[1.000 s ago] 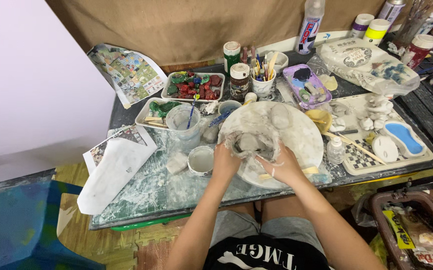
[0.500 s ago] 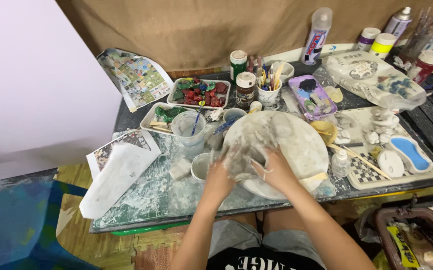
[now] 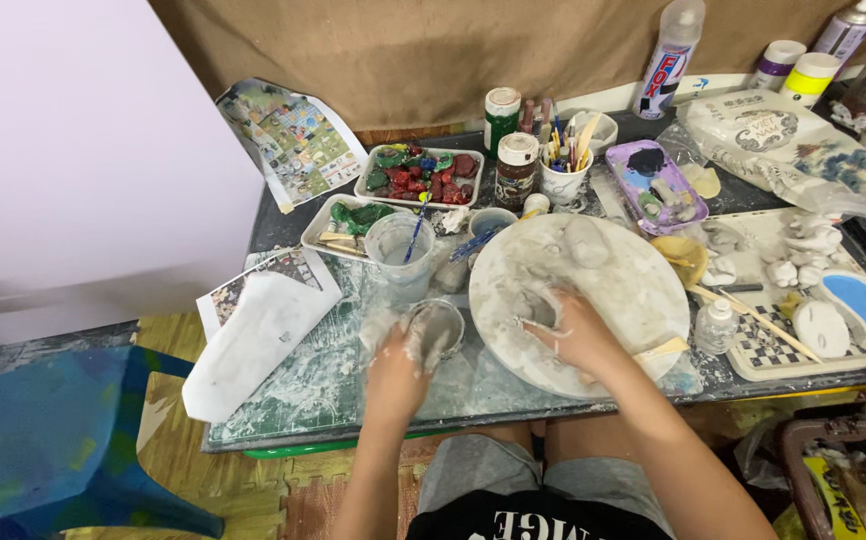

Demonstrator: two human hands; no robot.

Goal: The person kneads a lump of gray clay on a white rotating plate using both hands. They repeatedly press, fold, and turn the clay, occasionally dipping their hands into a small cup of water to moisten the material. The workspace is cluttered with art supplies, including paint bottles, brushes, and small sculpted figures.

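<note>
1. A person seated at a cluttered craft table (image 3: 283, 400) works grey clay, seen from above
2. The left hand (image 3: 398, 365), smeared with slip, reaches its fingers into a small grey bowl (image 3: 437, 326) just left of the round white board (image 3: 643, 290); whether the fingers grip anything inside cannot be told
3. The right hand (image 3: 578, 330) rests on the board, fingers curled over a lump of wet clay (image 3: 536, 305) near the board's left-centre
4. A second clay piece (image 3: 587, 241) lies at the board's far edge
5. A clear plastic cup (image 3: 396, 252) with a blue brush stands behind the bowl, beside a tray of coloured clay pieces (image 3: 418, 177)
6. A folded white paper (image 3: 253, 340) lies at the table's left
</note>
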